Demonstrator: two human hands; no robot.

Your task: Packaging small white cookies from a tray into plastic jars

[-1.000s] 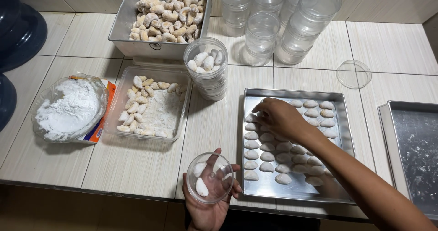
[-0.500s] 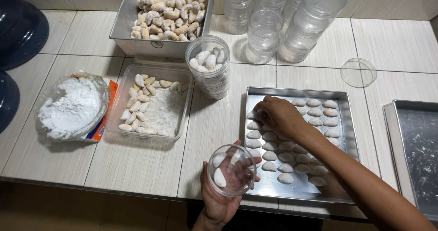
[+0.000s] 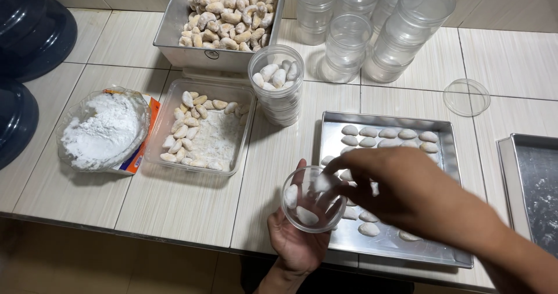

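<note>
Fingers (image 3: pixel 334 172) now over jar (image 3: pixel 308 204)

Clear glossy plastic jar (image 3: pixel 313 199), matt metal tray (image 3: pixel 442 154)

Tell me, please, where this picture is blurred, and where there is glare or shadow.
Head view: the right hand is motion-blurred over the clear jar held in the left hand; soft glare lies on the metal tray's rim; the filled jar casts a shadow on the tiles towards the bottom left; the rest is sharp.
</note>
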